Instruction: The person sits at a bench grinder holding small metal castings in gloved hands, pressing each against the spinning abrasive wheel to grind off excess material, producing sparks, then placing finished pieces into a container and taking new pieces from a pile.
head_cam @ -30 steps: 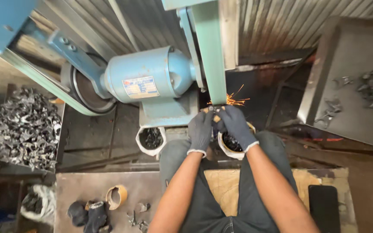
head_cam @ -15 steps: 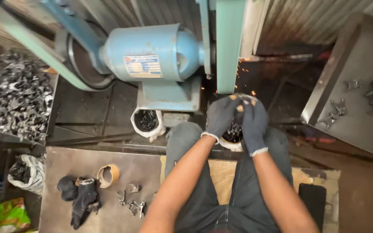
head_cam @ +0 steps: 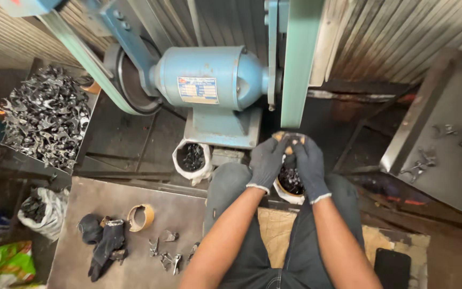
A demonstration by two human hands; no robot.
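Right below the green sanding belt [head_cam: 299,64], a small metal part [head_cam: 289,140] sits pinched between left hand [head_cam: 266,163] and right hand [head_cam: 309,166], both gloved grips clamped on it, above a white bucket [head_cam: 282,191]. Best bet: keep pressure light and fingertips behind the contact edge. Blue motor [head_cam: 209,80] sits left.

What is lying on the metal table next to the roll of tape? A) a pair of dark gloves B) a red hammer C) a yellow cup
A: a pair of dark gloves lies on the metal table just left of the roll of tape.
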